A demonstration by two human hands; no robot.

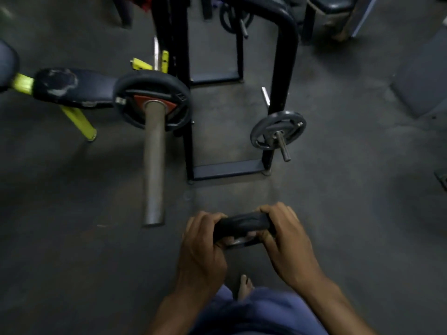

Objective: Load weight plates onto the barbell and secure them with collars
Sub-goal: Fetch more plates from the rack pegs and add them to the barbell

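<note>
A small black weight plate is held edge-up low in the middle of the view, gripped on its left side by my left hand and on its right side by my right hand. The barbell sleeve points toward me at left centre, its free end about level with my left hand and well to its left. A black plate with a red hub sits far up the sleeve. No collar shows on the sleeve.
A black plate rack stands behind, with a small grey plate on a peg. A worn bench with yellow legs lies at left. A bare foot and blue shorts show at the bottom. The floor is dark rubber.
</note>
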